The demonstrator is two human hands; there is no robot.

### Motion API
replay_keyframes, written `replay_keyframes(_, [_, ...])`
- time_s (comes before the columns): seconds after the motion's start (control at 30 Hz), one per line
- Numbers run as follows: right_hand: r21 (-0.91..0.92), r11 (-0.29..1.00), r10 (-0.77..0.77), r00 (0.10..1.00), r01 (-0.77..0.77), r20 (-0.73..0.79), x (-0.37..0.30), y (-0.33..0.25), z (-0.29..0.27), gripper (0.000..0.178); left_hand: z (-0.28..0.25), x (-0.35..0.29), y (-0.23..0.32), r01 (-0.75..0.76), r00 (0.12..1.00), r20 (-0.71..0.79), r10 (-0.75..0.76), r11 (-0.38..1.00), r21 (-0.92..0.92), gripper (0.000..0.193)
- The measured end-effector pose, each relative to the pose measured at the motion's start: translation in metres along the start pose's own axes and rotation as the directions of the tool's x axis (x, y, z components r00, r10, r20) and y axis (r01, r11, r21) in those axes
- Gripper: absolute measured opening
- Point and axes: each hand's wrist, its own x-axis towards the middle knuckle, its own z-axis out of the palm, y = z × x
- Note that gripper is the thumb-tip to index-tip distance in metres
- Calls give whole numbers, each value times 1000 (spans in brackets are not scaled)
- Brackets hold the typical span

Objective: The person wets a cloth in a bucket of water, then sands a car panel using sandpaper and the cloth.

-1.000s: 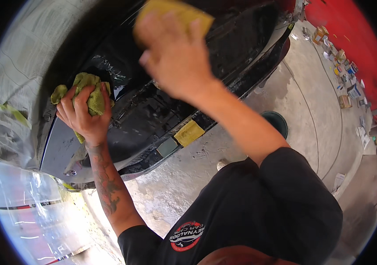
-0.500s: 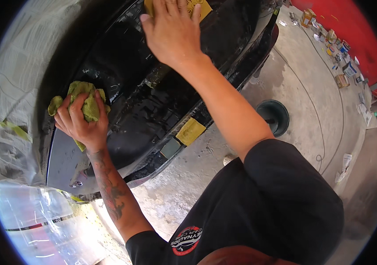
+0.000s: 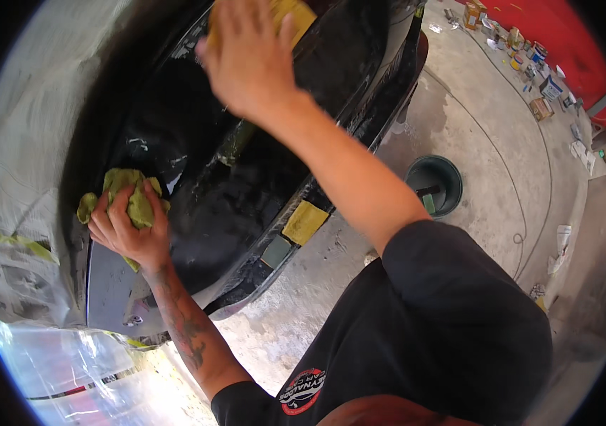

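On the left of the black panel [image 3: 210, 234], your left hand [image 3: 131, 227] clutches a crumpled green cloth [image 3: 124, 181]. Farther off, to its right, your right hand [image 3: 253, 71] lies over a yellow sheet [image 3: 299, 21]; you cannot tell whether its fingers clasp it. Nearer you rests a yellow pad [image 3: 306, 222].

cloth [image 3: 119, 182]: on panel [image 3: 260, 188], left | bucket [image 3: 448, 177]: right of panel (on floor [image 3: 480, 106])
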Motion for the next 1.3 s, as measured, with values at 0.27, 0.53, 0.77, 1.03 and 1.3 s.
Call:
replay_keyframes(0.27, [50,998,38,999,-39,16,76,80,-8,70,-6,1,3,-3,1000,24,3,1000,0,26])
replay_keyframes(0.53, [48,989,-141,989,139,42,20,58,-2,77,-5,-8,-4,-23,999,33,22,999,27,23])
replay_keyframes(0.77, [-77,995,63,993,-55,103,137,153,-23,74,2,4,7,-37,998,55,35,998,50,23])
replay_keyframes(1.03, [-10,997,-81,994,82,77,113,170,-14,79,28,48,59,-141,970,186,154,986,-84,24])
replay_keyframes(1.3, [38,999,37,998,-35,-44,169,233,-2,80,37,49,65,-102,976,186,117,991,-86,26])
